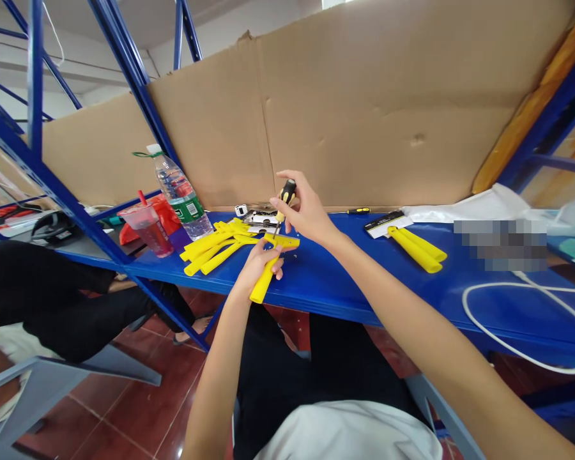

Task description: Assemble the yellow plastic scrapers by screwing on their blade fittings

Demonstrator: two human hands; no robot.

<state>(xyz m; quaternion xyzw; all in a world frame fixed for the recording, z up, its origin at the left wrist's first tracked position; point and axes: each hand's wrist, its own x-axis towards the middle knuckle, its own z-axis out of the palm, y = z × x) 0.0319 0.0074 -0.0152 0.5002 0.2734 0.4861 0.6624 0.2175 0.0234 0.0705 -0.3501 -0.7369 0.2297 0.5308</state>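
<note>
My left hand (256,267) is wrapped around the handle of a yellow plastic scraper (263,285), whose wide head points away from me above the blue bench. In my right hand (311,211) is a black-and-yellow screwdriver (287,193), gripped between the fingers. Its shaft slants down to the scraper's head; whether the tip sits in a screw is too small to tell. Just left of my left hand lies a pile of similar yellow scrapers (213,251). Small bright bits, perhaps screws, are scattered near the scraper head.
Two yellow handles (419,250) lie to the right beside a black-and-white packet (388,223). Another small screwdriver (359,211) rests by the cardboard wall (364,115). A water bottle (184,198) and red drink cup (151,230) stand left. A white cable (469,319) loops right. Someone sits at left.
</note>
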